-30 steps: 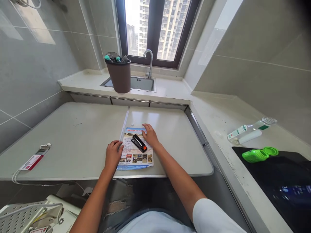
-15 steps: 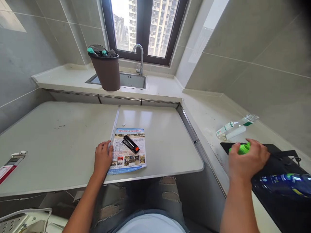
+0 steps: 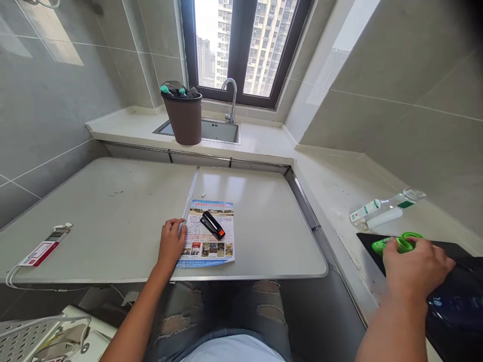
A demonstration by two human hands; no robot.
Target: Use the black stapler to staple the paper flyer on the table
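My left hand (image 3: 172, 242) lies on the table at the left edge of a printed flyer (image 3: 211, 259), its fingers loosely spread. A black stapler (image 3: 212, 225) with an orange end rests on the flyer, just right of that hand. Over on the right counter, my right hand (image 3: 420, 264) is closed around a bright green object with loops (image 3: 385, 245), whose exact kind I cannot make out. Part of it is hidden by the thumb and fingers. Beneath that hand is a black flat bag or mat (image 3: 368, 241).
A clear bottle (image 3: 385, 208) lies beyond my right hand; a dark blue shiny item (image 3: 453, 311) is nearer. The brown bin (image 3: 184, 120) stands by the sink (image 3: 222, 131). A red-and-white box (image 3: 44, 251) with a cable lies on the table's left.
The view has shifted, so the scene sits further right. My right hand has moved slightly right and nearer, showing more of the green object. My left hand stays beside the flyer.
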